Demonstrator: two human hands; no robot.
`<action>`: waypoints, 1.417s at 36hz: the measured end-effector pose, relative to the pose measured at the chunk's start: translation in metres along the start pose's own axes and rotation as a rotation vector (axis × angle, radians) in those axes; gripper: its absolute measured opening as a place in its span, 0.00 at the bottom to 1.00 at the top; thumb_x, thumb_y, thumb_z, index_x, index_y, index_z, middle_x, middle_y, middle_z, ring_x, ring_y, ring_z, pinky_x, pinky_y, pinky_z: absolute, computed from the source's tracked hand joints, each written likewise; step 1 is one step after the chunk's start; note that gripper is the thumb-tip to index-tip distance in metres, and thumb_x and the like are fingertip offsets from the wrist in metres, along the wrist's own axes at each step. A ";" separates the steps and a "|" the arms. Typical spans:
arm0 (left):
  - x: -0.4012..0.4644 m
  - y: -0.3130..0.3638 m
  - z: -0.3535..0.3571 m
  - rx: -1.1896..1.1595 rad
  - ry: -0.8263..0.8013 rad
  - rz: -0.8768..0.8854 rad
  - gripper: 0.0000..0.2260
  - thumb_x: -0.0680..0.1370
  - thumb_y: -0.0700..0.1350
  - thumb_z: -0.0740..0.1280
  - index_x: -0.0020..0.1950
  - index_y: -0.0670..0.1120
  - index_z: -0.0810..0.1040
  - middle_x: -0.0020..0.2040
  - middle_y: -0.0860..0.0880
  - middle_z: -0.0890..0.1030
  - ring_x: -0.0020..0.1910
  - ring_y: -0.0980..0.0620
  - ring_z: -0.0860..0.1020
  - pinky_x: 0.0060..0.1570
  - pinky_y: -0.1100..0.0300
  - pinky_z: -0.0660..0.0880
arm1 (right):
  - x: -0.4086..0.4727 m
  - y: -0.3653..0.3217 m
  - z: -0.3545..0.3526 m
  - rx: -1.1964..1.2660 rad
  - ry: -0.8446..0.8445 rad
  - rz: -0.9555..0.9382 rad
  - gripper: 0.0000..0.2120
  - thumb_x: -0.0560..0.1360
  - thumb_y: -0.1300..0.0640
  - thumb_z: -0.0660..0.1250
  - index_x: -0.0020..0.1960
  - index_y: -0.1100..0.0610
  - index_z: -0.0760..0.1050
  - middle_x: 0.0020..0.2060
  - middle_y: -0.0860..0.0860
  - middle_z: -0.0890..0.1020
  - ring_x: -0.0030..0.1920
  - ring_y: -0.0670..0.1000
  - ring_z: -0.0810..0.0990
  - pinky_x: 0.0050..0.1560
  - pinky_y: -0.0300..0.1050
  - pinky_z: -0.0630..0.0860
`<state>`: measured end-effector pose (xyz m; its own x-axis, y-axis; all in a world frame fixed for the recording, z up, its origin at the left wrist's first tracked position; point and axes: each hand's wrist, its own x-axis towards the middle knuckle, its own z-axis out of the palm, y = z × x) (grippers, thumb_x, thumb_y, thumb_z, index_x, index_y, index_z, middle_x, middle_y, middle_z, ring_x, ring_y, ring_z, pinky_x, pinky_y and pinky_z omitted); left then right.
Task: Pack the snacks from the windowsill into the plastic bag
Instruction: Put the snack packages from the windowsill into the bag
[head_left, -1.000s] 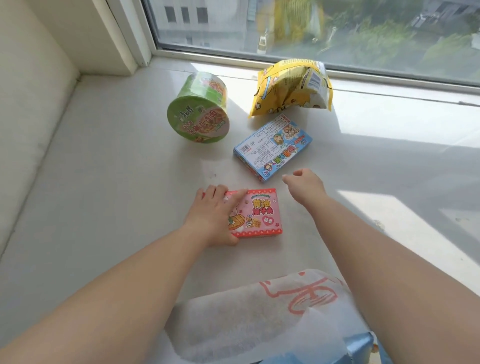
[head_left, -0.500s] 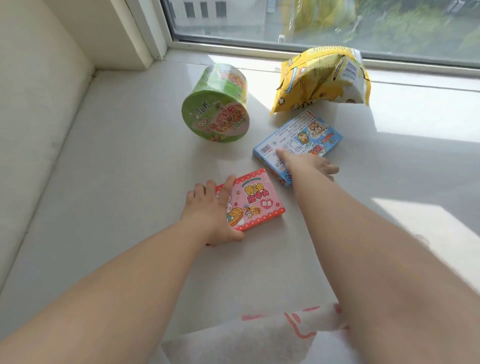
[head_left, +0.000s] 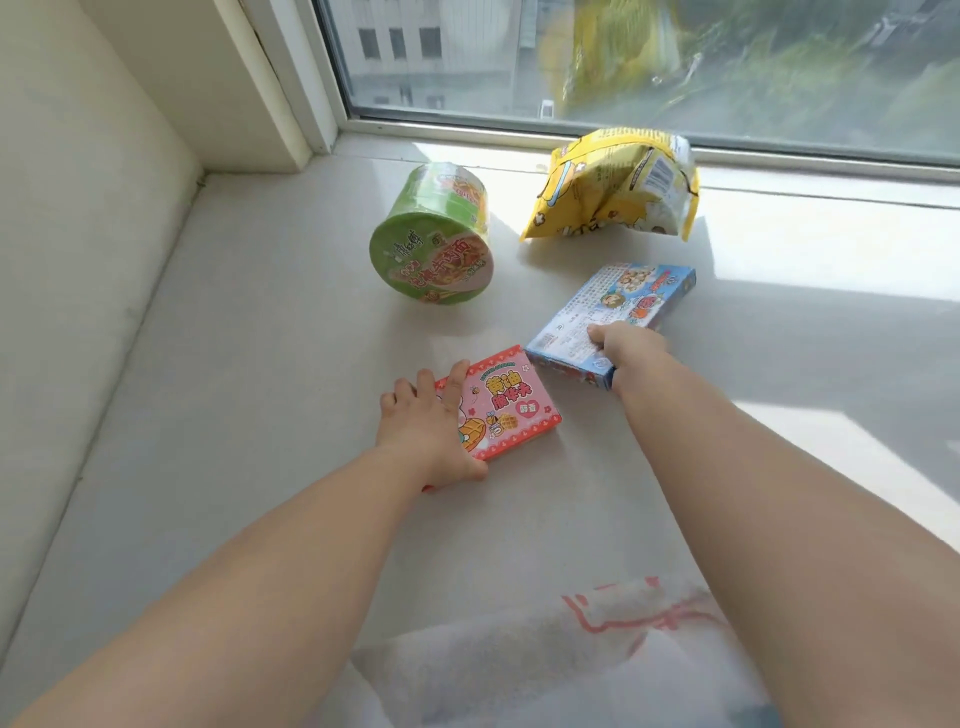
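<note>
Snacks lay spread over the windowsill (head_left: 249, 395): a pink box (head_left: 511, 402) and a blue box (head_left: 613, 317) nearest, a green noodle cup (head_left: 431, 244) on its side and a yellow bag (head_left: 613, 189) near the glass, while the plastic bag (head_left: 545, 660) waited at the near edge. To lift both boxes well, each grip probably needed a thumb and fingers on opposite edges, raising them level before turning back toward the bag's mouth. The left hand (head_left: 423, 434) curled over the pink box's left end, thumb at its near edge. The right hand (head_left: 626, 351) clasped the blue box's near corner, thumb on top.
</note>
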<state>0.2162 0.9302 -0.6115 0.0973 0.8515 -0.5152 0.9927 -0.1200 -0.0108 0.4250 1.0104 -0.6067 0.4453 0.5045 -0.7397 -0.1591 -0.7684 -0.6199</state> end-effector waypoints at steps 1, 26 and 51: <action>-0.004 0.001 0.000 -0.028 0.012 -0.006 0.53 0.64 0.68 0.66 0.76 0.52 0.37 0.65 0.42 0.63 0.62 0.41 0.64 0.61 0.50 0.63 | -0.015 0.002 -0.013 -0.035 0.007 0.000 0.22 0.65 0.60 0.75 0.57 0.61 0.72 0.44 0.55 0.82 0.44 0.56 0.83 0.52 0.54 0.80; -0.231 0.041 -0.126 -0.537 0.649 0.103 0.51 0.63 0.66 0.72 0.76 0.55 0.46 0.62 0.42 0.68 0.60 0.44 0.69 0.60 0.47 0.72 | -0.311 0.103 -0.241 0.082 -0.257 -0.636 0.09 0.73 0.55 0.68 0.52 0.50 0.74 0.50 0.50 0.83 0.47 0.49 0.84 0.43 0.42 0.82; -0.328 0.072 -0.061 -0.133 -0.033 0.474 0.39 0.67 0.67 0.67 0.72 0.69 0.51 0.67 0.53 0.59 0.60 0.50 0.69 0.56 0.57 0.72 | -0.366 0.141 -0.301 0.124 0.287 -0.865 0.08 0.76 0.57 0.67 0.52 0.55 0.70 0.47 0.49 0.78 0.47 0.50 0.77 0.45 0.42 0.72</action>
<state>0.2597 0.6735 -0.3916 0.5403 0.7020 -0.4639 0.8404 -0.4224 0.3396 0.5050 0.5994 -0.3446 0.6521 0.7540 0.0784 0.2456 -0.1124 -0.9628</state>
